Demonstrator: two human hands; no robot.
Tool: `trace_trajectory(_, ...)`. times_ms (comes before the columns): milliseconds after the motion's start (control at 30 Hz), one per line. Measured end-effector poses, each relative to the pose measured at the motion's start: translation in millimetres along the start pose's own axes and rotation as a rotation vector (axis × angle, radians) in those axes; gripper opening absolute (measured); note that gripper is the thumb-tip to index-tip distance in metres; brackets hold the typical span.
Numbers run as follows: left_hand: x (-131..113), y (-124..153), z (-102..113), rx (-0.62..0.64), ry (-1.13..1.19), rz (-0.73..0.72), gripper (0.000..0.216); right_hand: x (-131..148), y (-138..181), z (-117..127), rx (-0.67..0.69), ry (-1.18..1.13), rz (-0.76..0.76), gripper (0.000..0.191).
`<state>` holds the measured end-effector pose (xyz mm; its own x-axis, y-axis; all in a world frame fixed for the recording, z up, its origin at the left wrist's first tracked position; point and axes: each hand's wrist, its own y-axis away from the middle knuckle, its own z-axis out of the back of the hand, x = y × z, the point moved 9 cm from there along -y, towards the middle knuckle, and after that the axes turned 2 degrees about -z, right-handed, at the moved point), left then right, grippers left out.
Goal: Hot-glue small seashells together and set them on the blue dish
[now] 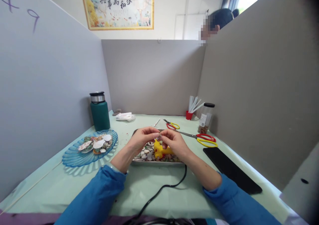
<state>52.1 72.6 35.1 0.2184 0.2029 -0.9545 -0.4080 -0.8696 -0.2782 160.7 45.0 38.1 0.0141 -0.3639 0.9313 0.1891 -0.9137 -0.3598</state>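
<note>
My left hand [145,137] and my right hand [173,142] meet over a metal tray [159,164]. The fingertips of both pinch a small pale shell-like piece [159,136], mostly covered by the fingers. Many small shells [146,154] fill the tray beneath. Among them, partly behind my right hand, lies a yellow glue gun [158,149]. A black cord [165,186] runs from the tray's right front corner toward the near edge. To the left, a blue fluted plate [72,157] holds larger shells [98,143] and small pieces.
Behind the tray lie small scissors [171,124]; larger red-and-yellow scissors [206,140] reach past its right. A black phone-like slab [231,170], a lidded jar [205,118] and a red cup [189,115] of white sticks stand right. A green bottle [100,113] stands left. Grey partitions [154,75] enclose the table.
</note>
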Motion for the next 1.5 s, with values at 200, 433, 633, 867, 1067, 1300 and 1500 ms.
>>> trace_trajectory(200,-2.3,1.0,-2.1,0.007,-0.032,-0.023,0.022,-1.9,-0.1,0.7,-0.013,-0.006,-0.026,0.024)
trace_trajectory(433,-3.3,0.8,-2.1,0.017,-0.071,-0.042,0.021,-2.5,-0.2,1.2,-0.005,-0.035,-0.021,0.024)
trace_trajectory(633,-3.1,0.6,-3.4,0.025,-0.067,-0.053,0.02,-4.7,-0.8,1.4,-0.012,-0.003,-0.008,0.023)
trace_trajectory(867,3.6,-0.1,-3.0,0.017,-0.026,0.005,0.022,-2.7,0.9,5.6,-0.056,0.111,0.068,0.018)
trace_trajectory(1067,5.6,-1.4,1.8,-0.013,-0.068,0.019,0.027,14.9,9.5,12.5,-0.212,0.414,0.247,0.014)
trace_trajectory(1300,-5.6,-0.1,6.6,-0.091,-0.156,-0.083,0.027,26.4,14.1,7.3,-0.229,0.588,0.319,0.012)
trace_trajectory(1500,-23.3,5.1,-5.6,-0.042,-0.361,-0.193,0.026,18.5,11.2,12.3,-0.243,0.585,0.258,0.011)
